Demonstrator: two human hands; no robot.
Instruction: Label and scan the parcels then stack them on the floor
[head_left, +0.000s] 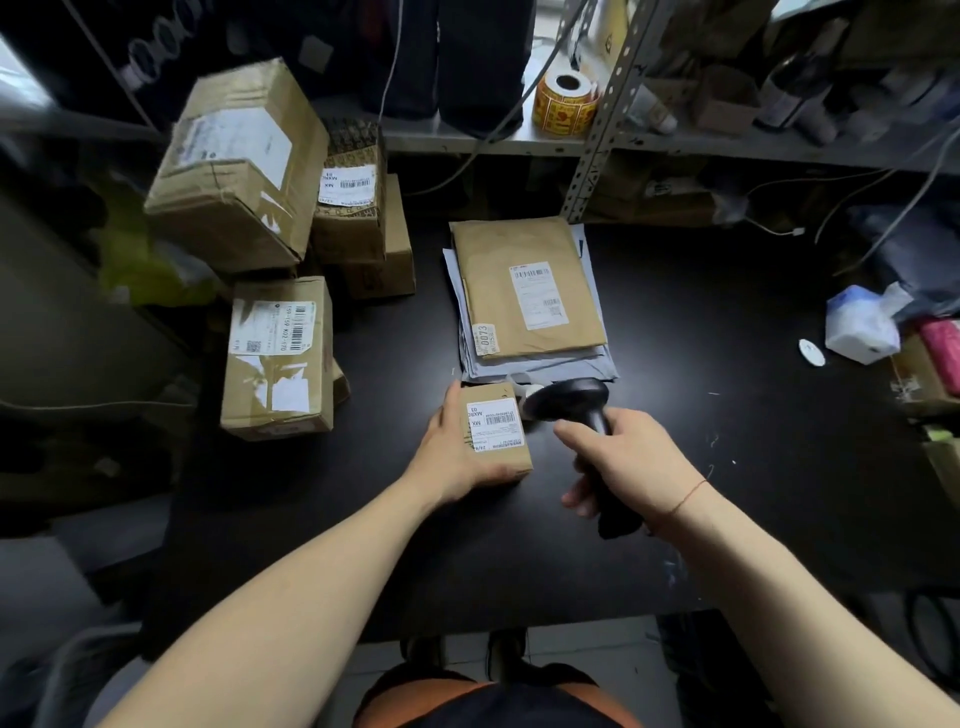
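Steadying the small box (496, 434), the left hand (451, 457) is wrapped round its near corner; judged light and stiff, it is best held by its sides, while beside it the scanner (584, 410) is gripped by the right hand (631, 460).

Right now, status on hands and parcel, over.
Left hand holds small labelled box on the table. Right hand grips scanner, head beside the box label. Mailer stack just behind box; label unobstructed.

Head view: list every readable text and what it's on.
"0073": sticker on the brown envelope.
"MX": on the small box in the left hand.
"MX": on the stacked box.
"K02-170": on the taped box.
Too blurred: all fine print, barcode digits, the sticker roll on the shelf.
No text shows on the scanner in the right hand.
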